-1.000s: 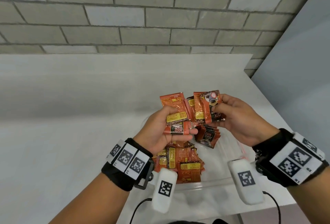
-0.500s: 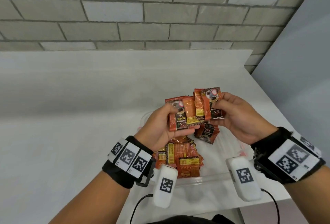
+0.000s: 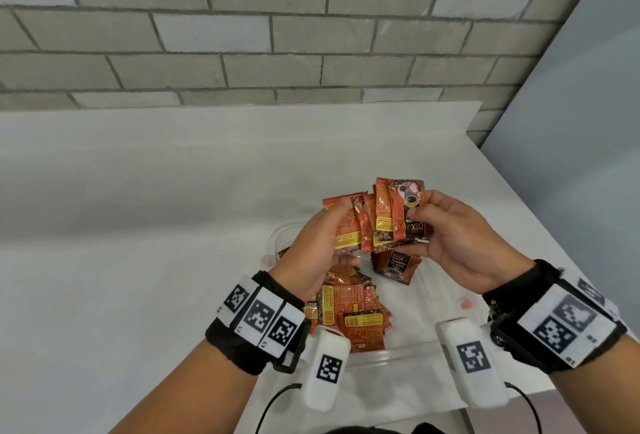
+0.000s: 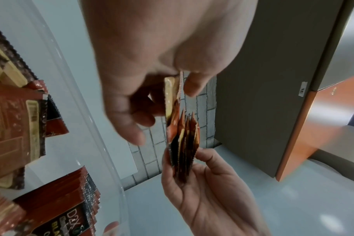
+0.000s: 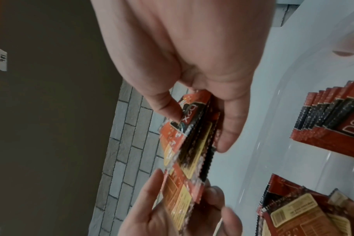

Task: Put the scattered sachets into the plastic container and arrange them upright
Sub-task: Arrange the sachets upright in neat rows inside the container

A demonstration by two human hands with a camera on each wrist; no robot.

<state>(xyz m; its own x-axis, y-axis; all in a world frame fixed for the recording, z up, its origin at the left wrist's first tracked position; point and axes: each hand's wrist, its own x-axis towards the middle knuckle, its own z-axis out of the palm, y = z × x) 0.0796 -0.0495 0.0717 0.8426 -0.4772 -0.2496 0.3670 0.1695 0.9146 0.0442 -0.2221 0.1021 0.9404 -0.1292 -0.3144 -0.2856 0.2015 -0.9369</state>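
Both hands hold orange-and-black coffee sachets up over the clear plastic container [image 3: 391, 352]. My left hand [image 3: 320, 243] pinches one sachet [image 3: 346, 226] and brings it against the bunch. My right hand [image 3: 446, 229] grips the bunch of several sachets [image 3: 398, 215] between thumb and fingers. In the left wrist view the single sachet [image 4: 172, 99] meets the bunch [image 4: 185, 143] edge on. The right wrist view shows the bunch [image 5: 192, 135] under my thumb. Inside the container an upright row [image 3: 396, 265] stands at the back and a flat heap [image 3: 349, 316] lies at the front.
The container sits near the white table's [image 3: 138, 226] front right corner. A brick wall [image 3: 242, 28] runs behind the table, and a grey panel [image 3: 571, 156] stands to the right. Camera units [image 3: 325, 369] hang under both wrists.
My left hand turned its sachet over and slid it right, against the bunch in my right hand. Both hands stayed above the container.
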